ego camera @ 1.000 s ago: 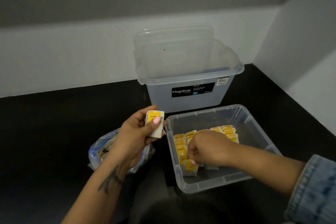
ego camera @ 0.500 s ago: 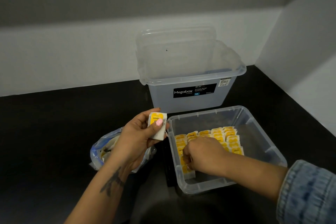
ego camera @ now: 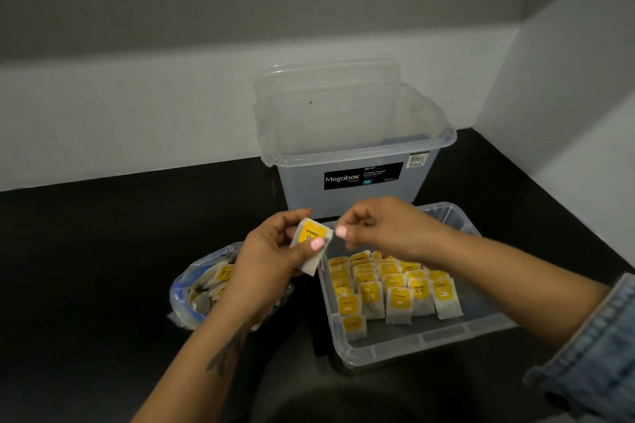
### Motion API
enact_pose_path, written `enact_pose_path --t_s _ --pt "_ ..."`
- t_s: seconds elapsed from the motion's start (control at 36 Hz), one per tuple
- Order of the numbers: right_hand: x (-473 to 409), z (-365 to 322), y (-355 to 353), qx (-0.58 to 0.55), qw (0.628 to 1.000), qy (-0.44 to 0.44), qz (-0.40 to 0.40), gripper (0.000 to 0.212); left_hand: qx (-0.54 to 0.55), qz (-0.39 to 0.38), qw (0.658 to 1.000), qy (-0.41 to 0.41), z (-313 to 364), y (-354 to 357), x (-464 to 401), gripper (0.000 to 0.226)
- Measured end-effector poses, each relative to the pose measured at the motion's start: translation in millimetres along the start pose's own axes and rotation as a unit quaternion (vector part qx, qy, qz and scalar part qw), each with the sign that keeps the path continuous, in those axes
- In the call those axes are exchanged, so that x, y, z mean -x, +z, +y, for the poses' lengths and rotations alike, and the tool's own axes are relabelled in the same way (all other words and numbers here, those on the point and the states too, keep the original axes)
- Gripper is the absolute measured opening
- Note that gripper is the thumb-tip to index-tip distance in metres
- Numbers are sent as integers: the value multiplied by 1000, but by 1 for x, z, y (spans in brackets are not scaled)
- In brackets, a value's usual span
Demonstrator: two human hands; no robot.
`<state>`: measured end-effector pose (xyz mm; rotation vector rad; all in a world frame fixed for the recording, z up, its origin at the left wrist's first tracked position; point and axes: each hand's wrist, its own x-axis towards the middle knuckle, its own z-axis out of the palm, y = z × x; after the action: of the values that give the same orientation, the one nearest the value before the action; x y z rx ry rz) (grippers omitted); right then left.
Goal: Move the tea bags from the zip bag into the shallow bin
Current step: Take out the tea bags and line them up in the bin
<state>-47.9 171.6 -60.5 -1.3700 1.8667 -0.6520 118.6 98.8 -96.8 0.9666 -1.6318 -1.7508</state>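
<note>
While tall Megabox tub [ego camera: 357,182] stands behind shallow bin [ego camera: 426,340], touching

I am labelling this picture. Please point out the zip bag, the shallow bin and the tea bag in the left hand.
zip bag [ego camera: 192,280]: head view, crumpled left side.
shallow bin [ego camera: 405,348]: head view, near rim.
tea bag [ego camera: 310,233]: head view, yellow label.

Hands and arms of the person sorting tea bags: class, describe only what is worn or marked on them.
The left hand has pale pink nail polish, and its bare forearm carries a dark tattoo. The right hand has the same pink polish; its arm wears a blue denim sleeve pushed back from the forearm. No rings or watch show.
</note>
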Motion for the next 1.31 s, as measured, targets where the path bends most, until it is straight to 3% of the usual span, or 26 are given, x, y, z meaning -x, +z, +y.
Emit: enact_pose_path --t_s 0.11,0.36,0.47,0.78,1.31 --pt "2 -11 -2 -33 999 -20 19 12 -41 -16 998 35 0 9 0 38" --pt "10 -3 -12 93 994 -19 51 6 -81 -35 995 40 -2 9 2 52" --pt "14 10 -20 191 981 18 15 5 -91 -29 995 40 -2 4 2 37" --pt "6 53 18 356 931 48 -68 9 -73 -22 997 32 -5 0 1 34" --pt "-4 65 38 386 920 18 -58 15 -108 22 993 29 -2 -19 1 32"
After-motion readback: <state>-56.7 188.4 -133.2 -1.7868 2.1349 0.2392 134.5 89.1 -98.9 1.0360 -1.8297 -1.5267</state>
